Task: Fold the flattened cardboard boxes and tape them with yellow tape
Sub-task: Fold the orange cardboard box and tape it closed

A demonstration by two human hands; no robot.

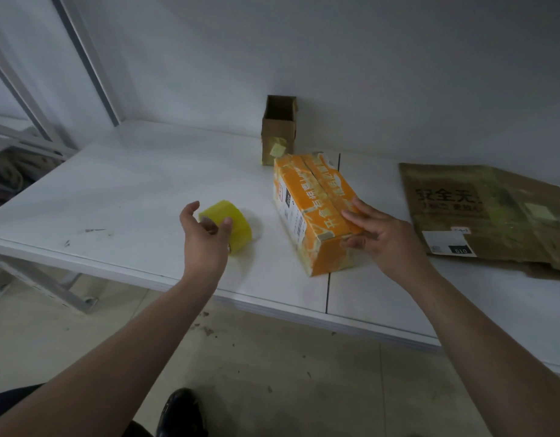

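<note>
An orange folded box (316, 212) lies on the white table (130, 190), its two top flaps closed along a middle seam. My right hand (382, 238) rests on the near end of the box, straight fingers pressing the flaps down and the thumb against the end face. A roll of yellow tape (233, 223) stands to the left of the box. My left hand (204, 238) curls round the roll, thumb on its top edge and fingers in its core.
A small brown box (278, 134) stands upright and open-topped at the back by the wall, with yellow tape scraps on it. A flattened brown cardboard box (493, 212) lies at the right. My shoe (181, 411) shows on the floor below the table edge.
</note>
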